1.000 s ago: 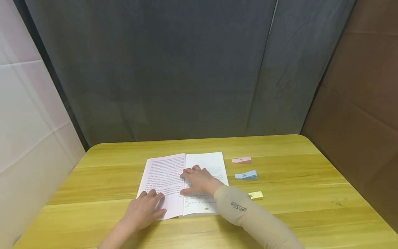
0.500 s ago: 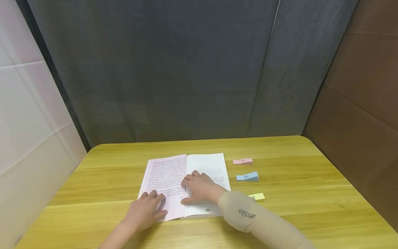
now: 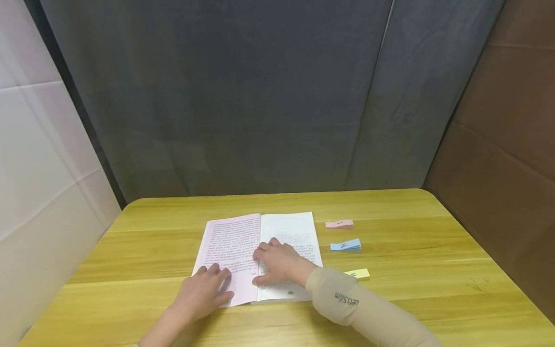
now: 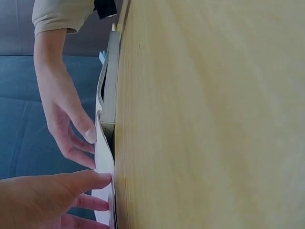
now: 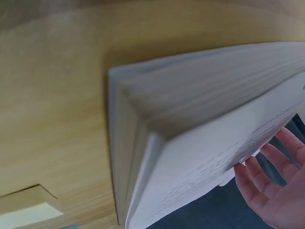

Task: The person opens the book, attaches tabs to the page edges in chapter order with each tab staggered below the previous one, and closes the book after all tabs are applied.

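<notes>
An open book lies on the table, its left page (image 3: 234, 231) pale pink and its right page (image 3: 288, 224) white, both printed. My left hand (image 3: 204, 292) rests on the lower part of the pink page, fingers spread and slightly bent. On the white page, close to the fold, lies my right hand (image 3: 279, 262), its fingertips at the fold. The left wrist view shows the left fingers (image 4: 90, 202) on the page, with the right hand (image 4: 64, 109) beyond. Thick page edges (image 5: 209, 86) show in the right wrist view, the right fingers (image 5: 267, 174) touching the printed page.
Right of the book, small paper strips lie in a column: pink (image 3: 339, 224), blue (image 3: 345, 246) and yellow (image 3: 359, 274), each marked in dark ink. The right sleeve (image 3: 338, 299) partly covers the yellow ones. A dark curtain (image 3: 260, 96) hangs behind the wooden table (image 3: 433, 270).
My right hand has slid slightly down the white page toward me, its sleeve shifting a little right. The left hand stays on the pink page. The view has shifted slightly.
</notes>
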Demonstrator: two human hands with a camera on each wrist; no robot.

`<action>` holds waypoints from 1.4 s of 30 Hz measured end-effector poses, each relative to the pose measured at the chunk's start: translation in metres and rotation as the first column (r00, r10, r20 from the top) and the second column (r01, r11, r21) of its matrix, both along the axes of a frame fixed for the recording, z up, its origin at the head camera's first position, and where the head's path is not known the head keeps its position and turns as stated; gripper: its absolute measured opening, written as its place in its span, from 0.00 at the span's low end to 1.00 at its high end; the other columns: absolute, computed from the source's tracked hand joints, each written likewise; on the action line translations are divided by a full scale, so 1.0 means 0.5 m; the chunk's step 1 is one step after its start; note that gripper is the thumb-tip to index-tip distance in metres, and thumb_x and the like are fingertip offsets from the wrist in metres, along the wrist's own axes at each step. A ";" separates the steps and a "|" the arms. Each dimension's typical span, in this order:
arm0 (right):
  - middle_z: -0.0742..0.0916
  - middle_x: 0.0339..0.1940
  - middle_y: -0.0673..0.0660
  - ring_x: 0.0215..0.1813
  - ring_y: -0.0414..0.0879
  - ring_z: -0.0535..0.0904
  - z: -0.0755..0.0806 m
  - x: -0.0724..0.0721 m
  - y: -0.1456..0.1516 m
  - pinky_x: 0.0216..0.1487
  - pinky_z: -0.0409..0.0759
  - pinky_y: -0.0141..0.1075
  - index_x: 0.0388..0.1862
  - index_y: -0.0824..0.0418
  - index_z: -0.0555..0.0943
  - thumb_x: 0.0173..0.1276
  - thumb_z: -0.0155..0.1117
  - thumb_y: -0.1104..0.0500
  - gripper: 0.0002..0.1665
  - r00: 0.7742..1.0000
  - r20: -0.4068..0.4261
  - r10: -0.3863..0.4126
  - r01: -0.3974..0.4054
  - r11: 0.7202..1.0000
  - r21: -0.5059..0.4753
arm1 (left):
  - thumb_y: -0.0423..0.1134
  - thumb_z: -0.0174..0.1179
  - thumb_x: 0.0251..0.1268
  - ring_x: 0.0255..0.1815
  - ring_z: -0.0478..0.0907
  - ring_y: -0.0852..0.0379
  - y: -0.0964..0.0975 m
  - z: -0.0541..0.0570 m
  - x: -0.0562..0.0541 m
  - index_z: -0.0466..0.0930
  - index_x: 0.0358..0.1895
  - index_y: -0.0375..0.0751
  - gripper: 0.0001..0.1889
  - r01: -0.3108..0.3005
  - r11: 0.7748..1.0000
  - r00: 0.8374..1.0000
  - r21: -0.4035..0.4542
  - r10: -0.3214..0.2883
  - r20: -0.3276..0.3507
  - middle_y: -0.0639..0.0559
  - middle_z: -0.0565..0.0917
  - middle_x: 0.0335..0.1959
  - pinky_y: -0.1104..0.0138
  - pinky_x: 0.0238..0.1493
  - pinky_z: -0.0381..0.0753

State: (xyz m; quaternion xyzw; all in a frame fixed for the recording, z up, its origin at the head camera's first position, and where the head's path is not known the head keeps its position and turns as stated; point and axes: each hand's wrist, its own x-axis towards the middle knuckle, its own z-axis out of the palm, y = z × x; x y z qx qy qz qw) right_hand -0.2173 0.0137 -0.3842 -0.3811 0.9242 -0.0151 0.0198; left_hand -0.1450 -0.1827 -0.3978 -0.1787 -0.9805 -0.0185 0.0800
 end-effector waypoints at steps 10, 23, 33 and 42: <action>0.75 0.40 0.45 0.37 0.40 0.65 0.001 0.035 -0.001 0.28 0.69 0.29 0.48 0.51 0.75 0.47 0.59 0.32 0.34 0.999 -0.007 0.049 -0.049 0.999 0.006 | 0.53 0.62 0.45 0.28 0.69 0.52 0.000 -0.002 -0.003 0.76 0.39 0.45 0.20 -0.011 1.000 1.000 -0.002 0.011 0.009 0.54 0.70 0.28 0.62 0.16 0.70; 0.75 0.41 0.46 0.37 0.41 0.66 -0.002 0.041 0.000 0.27 0.69 0.28 0.47 0.51 0.75 0.47 0.59 0.32 0.34 0.997 -0.037 0.064 -0.064 0.998 0.004 | 0.54 0.61 0.46 0.28 0.68 0.53 0.000 0.001 -0.004 0.76 0.39 0.46 0.19 -0.021 1.000 0.999 0.002 0.021 0.030 0.56 0.68 0.28 0.63 0.17 0.69; 0.74 0.39 0.46 0.37 0.41 0.65 -0.005 0.067 0.008 0.24 0.65 0.28 0.45 0.51 0.74 0.49 0.58 0.33 0.30 0.988 -0.081 0.129 -0.128 0.992 0.019 | 0.54 0.61 0.46 0.26 0.67 0.53 0.001 0.000 -0.005 0.75 0.37 0.46 0.18 -0.015 1.000 1.000 0.003 0.015 0.008 0.56 0.66 0.26 0.63 0.16 0.68; 0.74 0.38 0.45 0.37 0.41 0.65 -0.010 0.071 0.006 0.24 0.65 0.28 0.43 0.50 0.74 0.50 0.58 0.33 0.29 0.988 -0.088 0.128 -0.127 0.992 0.018 | 0.54 0.61 0.46 0.26 0.66 0.54 0.001 -0.003 -0.004 0.75 0.36 0.46 0.18 -0.010 1.000 1.000 0.001 0.010 0.013 0.57 0.65 0.25 0.64 0.15 0.67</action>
